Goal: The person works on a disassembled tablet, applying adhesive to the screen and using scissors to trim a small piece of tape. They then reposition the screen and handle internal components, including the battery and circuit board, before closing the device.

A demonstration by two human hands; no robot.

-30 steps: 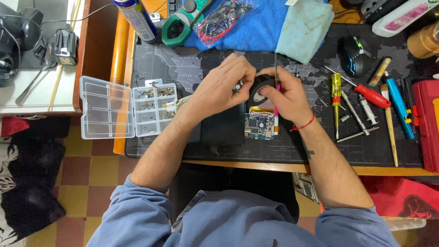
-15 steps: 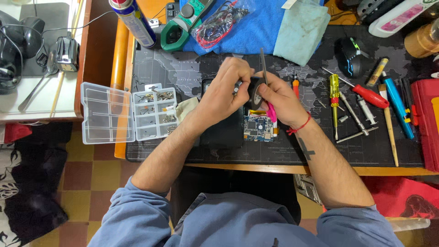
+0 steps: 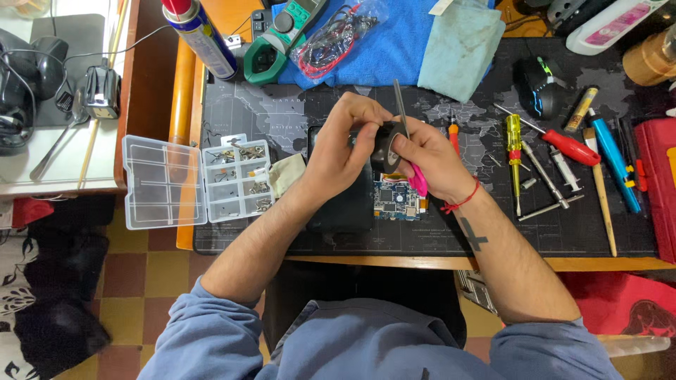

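Both hands meet over the middle of a dark desk mat. My right hand grips a roll of black tape together with a pink-handled tool whose thin metal shaft points away from me. My left hand pinches the roll's left edge with thumb and fingers. Below the hands lie a blue circuit board and a black flat device.
An open clear parts box with small screws sits at the mat's left edge. Screwdrivers, a syringe and a brush lie to the right, a red case beyond. A multimeter, spray can, blue cloth and mouse are behind.
Both hands have shifted slightly away from me and leftward over the mat, still on the tape roll. The tool's metal shaft now sticks out above the fingers.
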